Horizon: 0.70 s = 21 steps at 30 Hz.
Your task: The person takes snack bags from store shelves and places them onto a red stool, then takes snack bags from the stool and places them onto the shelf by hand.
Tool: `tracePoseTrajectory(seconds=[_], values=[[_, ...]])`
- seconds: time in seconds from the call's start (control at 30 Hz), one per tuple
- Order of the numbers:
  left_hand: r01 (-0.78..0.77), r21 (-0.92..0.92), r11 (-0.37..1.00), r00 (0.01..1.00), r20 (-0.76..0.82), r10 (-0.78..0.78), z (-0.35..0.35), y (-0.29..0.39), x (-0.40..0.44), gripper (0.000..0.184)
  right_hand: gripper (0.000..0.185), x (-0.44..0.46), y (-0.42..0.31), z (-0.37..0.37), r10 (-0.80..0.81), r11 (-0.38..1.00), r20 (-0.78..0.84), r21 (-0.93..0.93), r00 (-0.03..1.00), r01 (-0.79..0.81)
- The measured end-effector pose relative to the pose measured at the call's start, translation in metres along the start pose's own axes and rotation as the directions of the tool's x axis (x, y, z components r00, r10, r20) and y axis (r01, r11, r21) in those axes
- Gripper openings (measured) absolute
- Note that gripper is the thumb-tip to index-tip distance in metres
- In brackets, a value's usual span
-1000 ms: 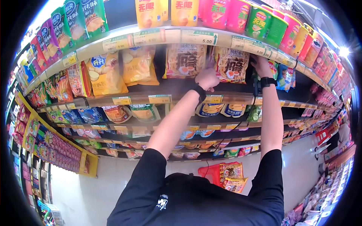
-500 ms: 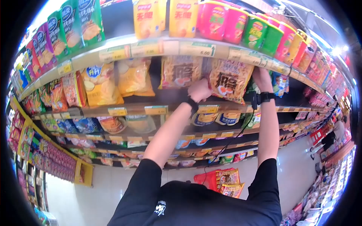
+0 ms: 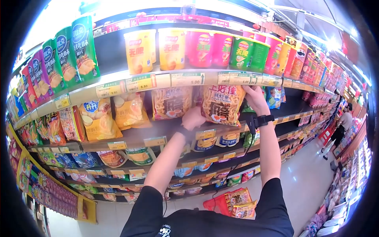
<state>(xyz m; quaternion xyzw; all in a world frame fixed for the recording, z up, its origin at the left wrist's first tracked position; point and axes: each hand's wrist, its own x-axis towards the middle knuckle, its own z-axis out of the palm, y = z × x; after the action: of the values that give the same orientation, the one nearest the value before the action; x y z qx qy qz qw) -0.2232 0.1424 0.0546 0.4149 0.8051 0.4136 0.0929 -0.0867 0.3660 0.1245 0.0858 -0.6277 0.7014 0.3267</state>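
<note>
Both my hands hold a snack bag (image 3: 222, 103) upright at the shelf's front edge. My left hand (image 3: 193, 117) has its fingers closed at the bag's lower left side. At the upper right side, my right hand (image 3: 256, 96) grips the bag, its fingertips partly hidden beneath the price rail. A matching bag (image 3: 172, 103) stands just left of the held one. Yellow chip bags (image 3: 131, 110) stand farther left on the same shelf. Right of my right hand is a blue bag (image 3: 274, 96).
Chip tubs (image 3: 172, 49) line the shelf above, behind a rail of price tags (image 3: 187, 79). More packets fill the lower shelves. A red basket (image 3: 218, 204) with snack bags is on the floor. Another person (image 3: 344, 124) stands in the aisle at the far right.
The view has tilted up, showing more of the top shelf. The right-hand bag tilted in my hands and now stands more upright, farther forward, its upper part showing over the rail.
</note>
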Motion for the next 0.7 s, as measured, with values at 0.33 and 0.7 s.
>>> tracePoseTrajectory(seconds=[0.33,0.7], values=[[0.002,0.0,1.0,1.0,0.029,-0.002,0.003,-0.009,0.009,0.03,0.036,-0.006,0.006,0.01,-0.037,0.971,-0.046,-0.239,0.998,0.025],[0.024,0.112,0.993,0.995,-0.1,-0.013,0.039,-0.044,0.037,0.038,0.016,-0.04,-0.012,0.042,-0.063,0.702,0.192,-0.689,0.979,0.18]])
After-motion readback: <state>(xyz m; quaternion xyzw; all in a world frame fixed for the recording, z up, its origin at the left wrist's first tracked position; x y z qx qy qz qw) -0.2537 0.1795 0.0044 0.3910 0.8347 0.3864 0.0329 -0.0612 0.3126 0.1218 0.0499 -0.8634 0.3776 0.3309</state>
